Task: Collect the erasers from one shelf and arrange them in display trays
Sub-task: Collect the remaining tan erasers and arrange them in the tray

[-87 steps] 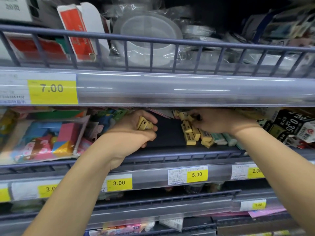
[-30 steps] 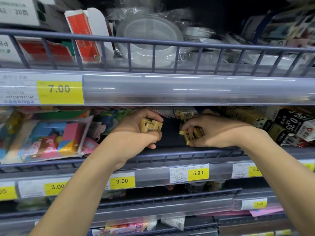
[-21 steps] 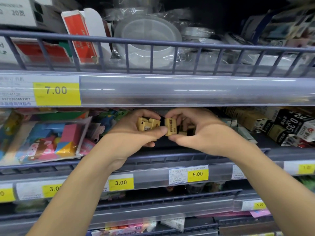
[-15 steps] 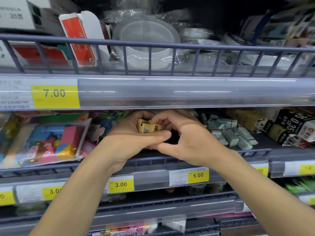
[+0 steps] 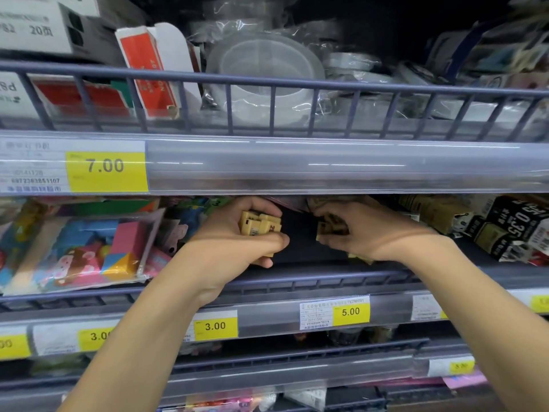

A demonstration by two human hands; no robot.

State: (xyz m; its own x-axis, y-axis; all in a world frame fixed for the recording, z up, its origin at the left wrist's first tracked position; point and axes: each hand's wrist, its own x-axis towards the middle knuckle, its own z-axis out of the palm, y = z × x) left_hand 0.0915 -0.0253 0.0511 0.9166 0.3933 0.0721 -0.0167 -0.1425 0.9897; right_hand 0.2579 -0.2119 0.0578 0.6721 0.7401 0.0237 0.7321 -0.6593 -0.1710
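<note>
**Yellow erasers held at the shelf**

A small bunch of yellow erasers [image 5: 260, 226] is held in the left hand [image 5: 234, 248]. The fingers [image 5: 267, 208] are curled over the top of the bunch and the thumb is pressed under it, so the erasers are gripped tight. The bunch is kept just above the dark shelf [image 5: 300, 248], near its front rail.

More yellow erasers [image 5: 329, 228] are gripped by the right hand [image 5: 371, 230], a little to the right. Its fingers are curled round them (this part is blurry, so the number cannot be told). One more yellow piece [image 5: 361, 258] is seen under that hand, on the shelf.

A clear pack of bright toy blocks [image 5: 89, 248] is seen to the left. Black and tan boxes [image 5: 505, 227] are stacked to the right. Yellow price tags [image 5: 350, 312] are stuck along the shelf edge
</note>
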